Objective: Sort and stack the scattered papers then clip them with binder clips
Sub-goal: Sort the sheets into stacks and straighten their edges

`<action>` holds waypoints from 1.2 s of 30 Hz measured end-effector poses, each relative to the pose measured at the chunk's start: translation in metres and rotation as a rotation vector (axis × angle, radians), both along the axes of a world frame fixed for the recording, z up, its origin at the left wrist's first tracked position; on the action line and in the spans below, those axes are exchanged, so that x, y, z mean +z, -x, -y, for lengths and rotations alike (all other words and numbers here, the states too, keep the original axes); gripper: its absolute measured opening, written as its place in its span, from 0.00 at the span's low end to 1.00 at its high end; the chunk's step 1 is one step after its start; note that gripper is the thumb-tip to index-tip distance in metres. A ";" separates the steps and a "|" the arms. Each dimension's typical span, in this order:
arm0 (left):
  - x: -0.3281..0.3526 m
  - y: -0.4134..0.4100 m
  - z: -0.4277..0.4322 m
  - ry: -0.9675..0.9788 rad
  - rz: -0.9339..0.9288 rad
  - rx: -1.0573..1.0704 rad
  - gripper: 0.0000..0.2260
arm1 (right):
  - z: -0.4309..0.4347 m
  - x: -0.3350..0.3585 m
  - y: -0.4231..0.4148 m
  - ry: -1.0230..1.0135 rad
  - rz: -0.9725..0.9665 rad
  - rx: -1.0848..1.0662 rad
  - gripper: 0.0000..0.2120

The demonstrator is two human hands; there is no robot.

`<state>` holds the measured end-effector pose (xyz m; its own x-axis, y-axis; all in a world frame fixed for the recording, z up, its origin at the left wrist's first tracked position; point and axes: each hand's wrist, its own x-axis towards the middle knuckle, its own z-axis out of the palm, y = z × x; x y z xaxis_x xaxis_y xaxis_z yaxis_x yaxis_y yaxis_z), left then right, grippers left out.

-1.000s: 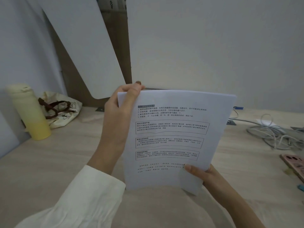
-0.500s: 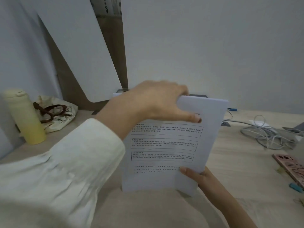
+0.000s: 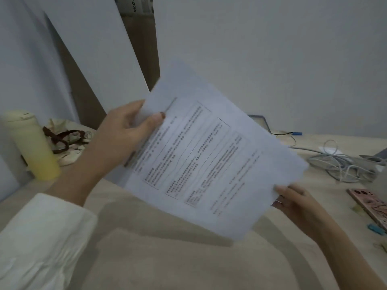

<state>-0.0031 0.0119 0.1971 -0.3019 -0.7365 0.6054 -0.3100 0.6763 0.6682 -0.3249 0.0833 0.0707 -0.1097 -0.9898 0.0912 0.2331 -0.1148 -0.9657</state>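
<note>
A stack of printed white papers (image 3: 209, 160) is held in the air above the wooden desk (image 3: 167, 264), turned clockwise so its text runs diagonally. My left hand (image 3: 125, 132) grips the stack's upper left edge, thumb on the printed face. My right hand (image 3: 293, 204) holds the lower right edge, fingers mostly behind the sheets. Small binder clips lie at the desk's right edge: a blue clip (image 3: 376, 228) and a pale yellow clip (image 3: 358, 208).
A yellow bottle (image 3: 31, 147) and a cloth bag (image 3: 69, 141) stand at the back left. White boards (image 3: 94, 59) lean on the wall. Tangled grey cables (image 3: 339, 164) and a pink phone (image 3: 370, 204) lie at the right.
The stack went from upright to tilted clockwise. My left hand left the top edge, where it lay over the sheets, and now grips the upper left side.
</note>
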 end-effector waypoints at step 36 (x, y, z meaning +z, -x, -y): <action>-0.130 -0.002 0.002 -0.977 -1.003 -0.310 0.29 | -0.008 -0.031 -0.071 -0.231 0.241 -0.006 0.13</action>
<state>-0.0013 0.0095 0.0671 -0.2801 -0.9588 -0.0462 0.6346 -0.2211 0.7405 -0.2538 0.0911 0.0399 -0.1070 -0.9805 -0.1651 0.4576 0.0989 -0.8836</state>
